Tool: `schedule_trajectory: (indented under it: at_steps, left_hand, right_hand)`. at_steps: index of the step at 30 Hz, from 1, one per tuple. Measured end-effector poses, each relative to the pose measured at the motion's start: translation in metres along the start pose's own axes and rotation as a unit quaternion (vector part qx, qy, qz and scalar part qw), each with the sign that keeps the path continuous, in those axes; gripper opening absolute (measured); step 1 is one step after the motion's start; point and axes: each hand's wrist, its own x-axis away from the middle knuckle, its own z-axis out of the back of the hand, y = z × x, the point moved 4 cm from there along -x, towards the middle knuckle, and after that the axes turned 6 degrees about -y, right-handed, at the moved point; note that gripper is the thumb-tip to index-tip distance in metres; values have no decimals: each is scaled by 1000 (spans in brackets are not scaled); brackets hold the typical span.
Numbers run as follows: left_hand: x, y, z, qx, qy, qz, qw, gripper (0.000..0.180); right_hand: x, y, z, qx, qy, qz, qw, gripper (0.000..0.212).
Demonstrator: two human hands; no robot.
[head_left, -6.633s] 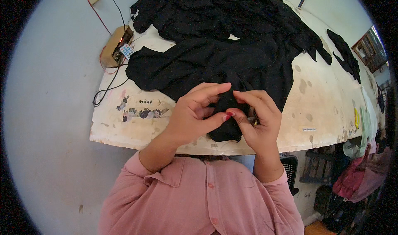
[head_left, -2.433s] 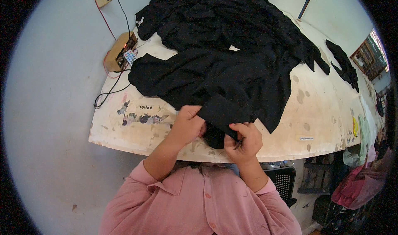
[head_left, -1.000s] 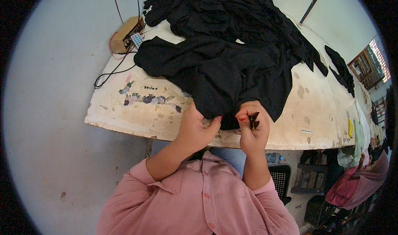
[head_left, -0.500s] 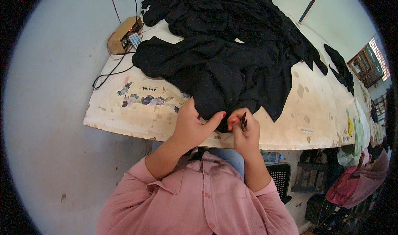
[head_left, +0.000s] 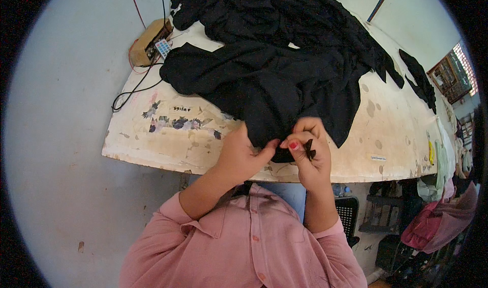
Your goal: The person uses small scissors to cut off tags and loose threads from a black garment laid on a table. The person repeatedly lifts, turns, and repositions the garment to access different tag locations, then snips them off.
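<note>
Head view: nearest is the person's pink button-front shirt [head_left: 244, 237], with both forearms reaching from its cuffs to the near side of a broad, pale, stained tabletop [head_left: 391, 125]. To the right, below the table edge, stands a black chair with a perforated back [head_left: 347, 211]. The left hand [head_left: 236, 153] is closed on the near end of a soft black cloth [head_left: 269, 100], its thumb on top. Just beside that thumb, the right hand [head_left: 312, 161] has its fingertips drawn together at the cloth's edge; what they pinch is too small to tell. A small, dark, pointed tool [head_left: 309, 148] is held among its fingers. The cloth spreads away across the middle of the table. Left of it lie a strip of floral stickers [head_left: 178, 123] and, farther off, a pale remote control [head_left: 163, 47] against a tan box-shaped device [head_left: 147, 43]. Beyond is a heaped pile of black fabric [head_left: 274, 13].
</note>
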Motion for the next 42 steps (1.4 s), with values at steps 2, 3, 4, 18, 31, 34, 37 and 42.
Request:
schedule_trajectory:
  at_steps: [2,3,4,18,31,34,37,42]
  left_hand:
    - [3,1,-7,55,-23,33,998,35]
    - [3,-3,-6,44,-30,59,997,35]
    - [4,-8,-4,34,-36,85,995,36]
    - [-6,11,15,143,-60,7,988,31]
    - [5,-13,-4,598,21,202,775,31]
    - [10,-11,2,478,67,138,865,29]
    - [14,-11,1,424,88,124,893,28]
    - [12,-4,-3,426,62,106,896,29]
  right_hand:
    - [-4,6,-7,-59,20,2,998,8]
    - [-3,10,-12,-130,3,-35,991,8]
    - [-1,13,-16,-200,-14,-73,977,8]
    - [24,35,44,-17,138,-218,966,17]
    - [17,32,-2,-181,202,-177,946,19]
    - [28,36,-4,-175,200,-202,943,20]
    - [36,40,-3,-179,199,-211,940,20]
    - [31,45,9,50,186,-173,966,17]
